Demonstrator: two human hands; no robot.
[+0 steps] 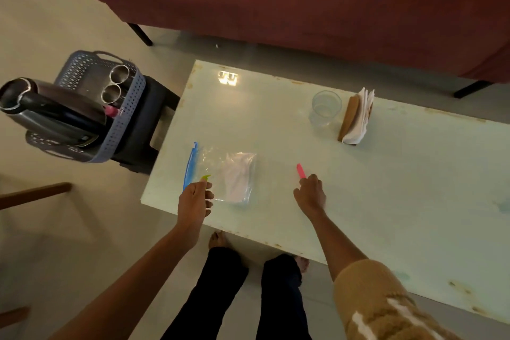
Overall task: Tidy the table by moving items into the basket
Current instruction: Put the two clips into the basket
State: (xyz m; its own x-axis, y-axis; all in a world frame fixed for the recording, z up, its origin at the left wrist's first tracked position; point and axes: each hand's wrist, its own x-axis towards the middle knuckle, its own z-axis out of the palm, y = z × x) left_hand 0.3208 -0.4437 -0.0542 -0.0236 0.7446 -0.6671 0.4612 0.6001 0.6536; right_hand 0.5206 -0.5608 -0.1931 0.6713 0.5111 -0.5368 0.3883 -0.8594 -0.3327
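Obs.: left hand at the near-left corner of the table, fingers curled, pinching a small green piece at the fingertips. It sits over the near edge of the zip bag. Right hand is further right and apart from the bag, fingers closed round a pink piece whose far end sticks out past the knuckles. What either piece is, I cannot tell (clip or marker, too small).

On the table: zip bag flat near the left edge; glass and napkin holder side by side toward the far edge.

Basket is off the table to the left, on a dark stool. A kettle and two steel cups already fill most of it.

Risks:
- Little free room in the basket, so a small piece dropped from height may bounce off the kettle and land on the floor.
- The right hand has the longer reach to the basket and may drag the bag on the way.
- Light pinch on the green piece — could slip mid-carry.
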